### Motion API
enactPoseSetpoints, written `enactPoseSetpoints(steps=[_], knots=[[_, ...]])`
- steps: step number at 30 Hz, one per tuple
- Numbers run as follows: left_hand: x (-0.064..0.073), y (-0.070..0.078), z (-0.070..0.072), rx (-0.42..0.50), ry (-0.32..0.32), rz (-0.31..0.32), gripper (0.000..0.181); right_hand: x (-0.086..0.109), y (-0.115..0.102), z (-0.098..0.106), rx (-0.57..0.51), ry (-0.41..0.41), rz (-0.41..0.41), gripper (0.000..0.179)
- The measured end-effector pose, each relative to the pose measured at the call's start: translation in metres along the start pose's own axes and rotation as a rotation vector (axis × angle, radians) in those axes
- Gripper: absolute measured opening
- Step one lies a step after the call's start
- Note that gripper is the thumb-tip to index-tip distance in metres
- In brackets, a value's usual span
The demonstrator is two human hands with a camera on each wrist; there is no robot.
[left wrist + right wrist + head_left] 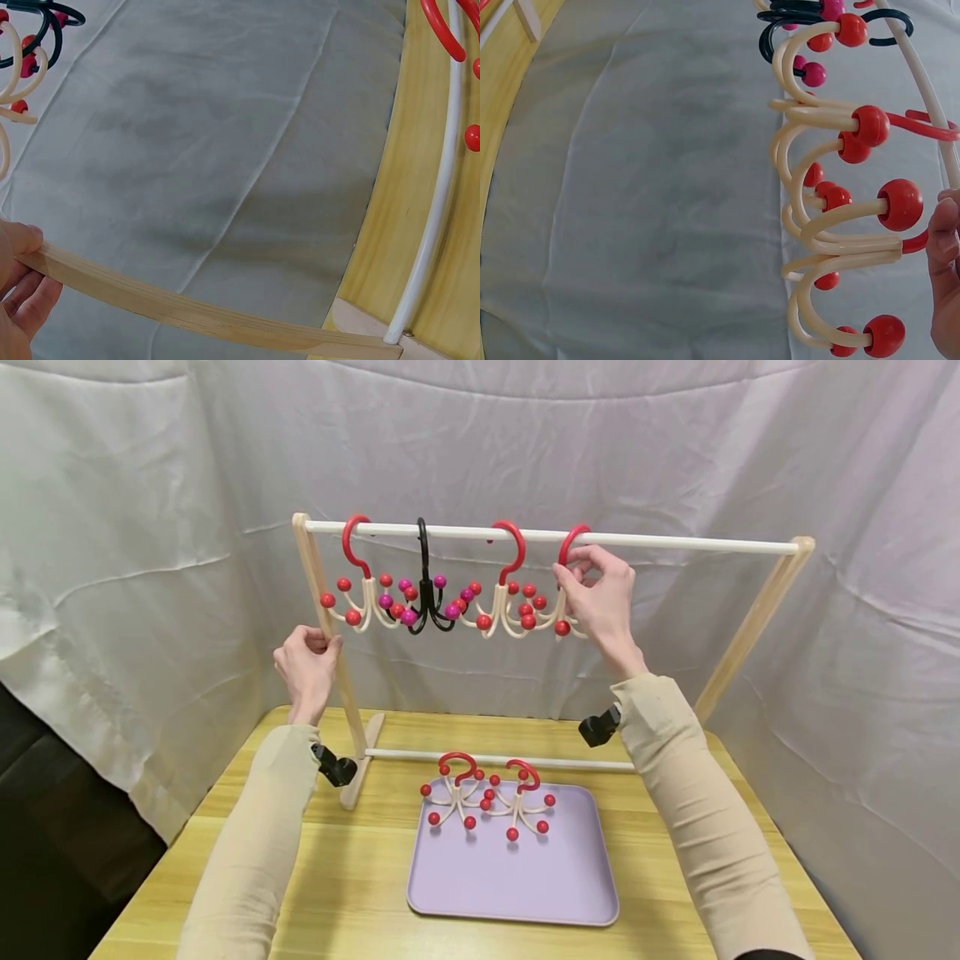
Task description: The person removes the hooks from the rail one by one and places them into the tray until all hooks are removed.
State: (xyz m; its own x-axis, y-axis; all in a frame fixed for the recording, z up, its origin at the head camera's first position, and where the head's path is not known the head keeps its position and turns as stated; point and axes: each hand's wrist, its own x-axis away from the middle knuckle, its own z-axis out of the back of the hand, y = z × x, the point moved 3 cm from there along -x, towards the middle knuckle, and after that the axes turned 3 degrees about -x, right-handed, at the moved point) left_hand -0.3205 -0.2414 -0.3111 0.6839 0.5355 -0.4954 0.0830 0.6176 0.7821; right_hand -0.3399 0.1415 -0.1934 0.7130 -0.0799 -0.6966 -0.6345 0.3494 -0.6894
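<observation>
One hanger [862, 246] | right grip [602, 593] pinches low on hook [567, 542] | prongs [847, 337] below

Near the desk's [360, 868] far edge, before a curtain [450, 443], a rack [750, 618] is stood. On its upper bar [690, 542], four hangers [501, 600] are hung in a row, set toward the left post [347, 693], which is gripped by the left hand [307, 664]; the rightmost hanger [562, 602] is pinched by the right hand [600, 593]. Before the lower bar [585, 764], between the desk's side edges, a tray [517, 889] is placed; on its far part, two more hangers [517, 803] are laid side by side.
</observation>
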Motion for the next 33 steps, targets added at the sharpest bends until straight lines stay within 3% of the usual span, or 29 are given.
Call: enactPoseSetpoints(steps=[10, 33], knots=[[-0.001, 0.001, 0.000, -0.002, 0.005, 0.002, 0.026, 0.000, 0.003, 0.018, -0.049, 0.035, 0.006, 0.021], [0.000, 0.001, 0.001, -0.001, -0.012, 0.009, 0.027, 0.001, -0.001, 0.037, -0.114, 0.128, 0.012, 0.022]])
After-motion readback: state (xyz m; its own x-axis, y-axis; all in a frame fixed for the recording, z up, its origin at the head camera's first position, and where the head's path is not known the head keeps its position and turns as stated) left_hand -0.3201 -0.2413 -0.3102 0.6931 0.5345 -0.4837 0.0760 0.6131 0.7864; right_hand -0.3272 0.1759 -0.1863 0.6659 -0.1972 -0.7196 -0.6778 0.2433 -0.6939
